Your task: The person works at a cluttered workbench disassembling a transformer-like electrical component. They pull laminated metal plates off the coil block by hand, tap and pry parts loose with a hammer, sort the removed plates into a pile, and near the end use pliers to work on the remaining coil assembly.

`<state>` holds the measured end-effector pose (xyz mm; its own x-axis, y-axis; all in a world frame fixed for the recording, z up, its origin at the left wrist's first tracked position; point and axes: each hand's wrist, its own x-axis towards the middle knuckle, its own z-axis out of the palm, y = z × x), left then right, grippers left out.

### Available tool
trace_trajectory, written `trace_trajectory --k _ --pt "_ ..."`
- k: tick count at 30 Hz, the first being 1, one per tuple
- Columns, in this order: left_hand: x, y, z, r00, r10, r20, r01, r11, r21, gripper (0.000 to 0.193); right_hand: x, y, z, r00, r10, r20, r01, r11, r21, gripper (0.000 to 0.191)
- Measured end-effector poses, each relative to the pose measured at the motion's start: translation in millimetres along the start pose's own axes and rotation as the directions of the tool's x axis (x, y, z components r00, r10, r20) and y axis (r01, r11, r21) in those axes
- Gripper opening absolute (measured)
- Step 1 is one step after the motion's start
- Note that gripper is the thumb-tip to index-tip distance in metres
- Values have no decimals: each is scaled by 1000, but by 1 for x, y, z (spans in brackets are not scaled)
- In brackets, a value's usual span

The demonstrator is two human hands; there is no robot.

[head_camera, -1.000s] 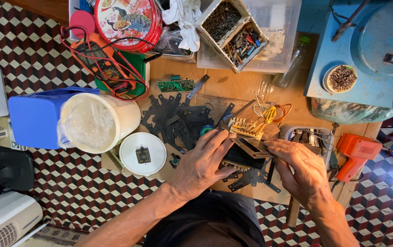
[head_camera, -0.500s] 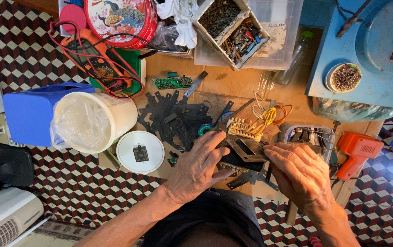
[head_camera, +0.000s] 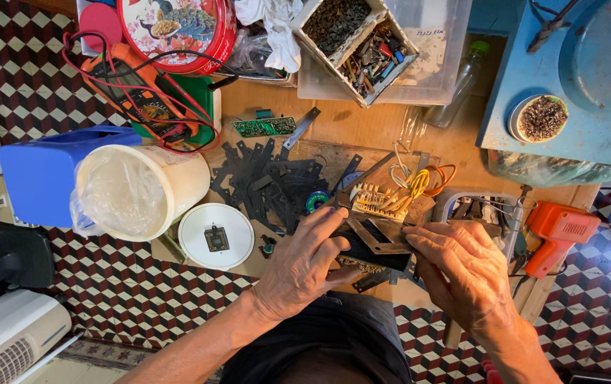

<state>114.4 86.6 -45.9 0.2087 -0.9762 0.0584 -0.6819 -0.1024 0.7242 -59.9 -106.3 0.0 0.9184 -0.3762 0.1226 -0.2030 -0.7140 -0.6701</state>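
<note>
My left hand [head_camera: 304, 264] and my right hand [head_camera: 464, 272] both hold a dark block of stacked metal plates [head_camera: 373, 250] between them, low over the wooden board. My left fingers curl over its left end; my right fingertips press on its right end. Flat grey metal pieces lie on top of the block. Just beyond it sits a coil part with yellow and orange wires [head_camera: 399, 193]. A heap of loose black metal plates [head_camera: 266, 185] lies to the left of my hands.
A white round lid [head_camera: 216, 235], a white bucket [head_camera: 142, 190] on a blue box, a green circuit board [head_camera: 263, 127], an orange meter with red leads [head_camera: 138, 92], a red tin, a parts box [head_camera: 354, 43], an orange soldering gun [head_camera: 558, 226], a blue unit [head_camera: 569, 78].
Both hands have drawn closer together around the block. The view has shifted slightly, so the items on the board sit a little lower in frame.
</note>
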Motion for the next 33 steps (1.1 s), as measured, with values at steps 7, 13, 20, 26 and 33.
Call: trace_trajectory --k 7,13,20,26,33 --pt "-3 -1 3 1000 -20 24 20 1000 -2 52 -4 -2 0 996 93 -6 -93 996 8 34" --pt "-2 -1 4 1000 -6 2 6 1000 -20 49 -7 -1 -2 988 156 -6 -156 987 43 31" --pt "-1 -1 2 999 33 -36 -32 999 21 50 -8 -1 4 988 152 -22 -153 988 -25 28" --pt "1 2 -1 999 26 -29 -25 999 39 53 -4 -9 -3 996 86 -16 -87 996 -27 32" --pt "3 8 -5 997 63 -43 -60 996 69 57 -6 -14 -10 997 69 22 -67 993 -96 32"
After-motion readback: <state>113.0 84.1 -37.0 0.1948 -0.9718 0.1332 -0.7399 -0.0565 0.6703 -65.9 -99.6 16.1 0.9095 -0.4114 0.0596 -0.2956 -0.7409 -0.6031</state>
